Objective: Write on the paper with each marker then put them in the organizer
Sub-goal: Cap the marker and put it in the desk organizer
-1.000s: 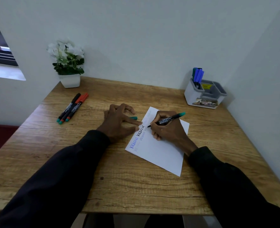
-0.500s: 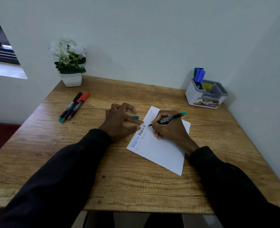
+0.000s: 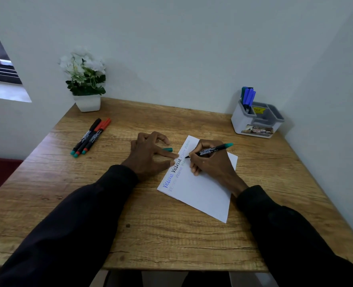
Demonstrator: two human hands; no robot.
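The right hand (image 3: 210, 162) is gripping the green marker (image 3: 210, 150), its tip touching the paper (image 3: 200, 193) near the left edge. The left hand (image 3: 148, 156), fingers spread open, is pressing that edge; firm pressure there should be stopping the sheet from sliding. The organizer (image 3: 256, 123) is standing well beyond the paper's far right corner.

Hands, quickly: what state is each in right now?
Left hand: open, fingers spread, pressing the paper edge.
Right hand: grips the green marker, tip at the paper.
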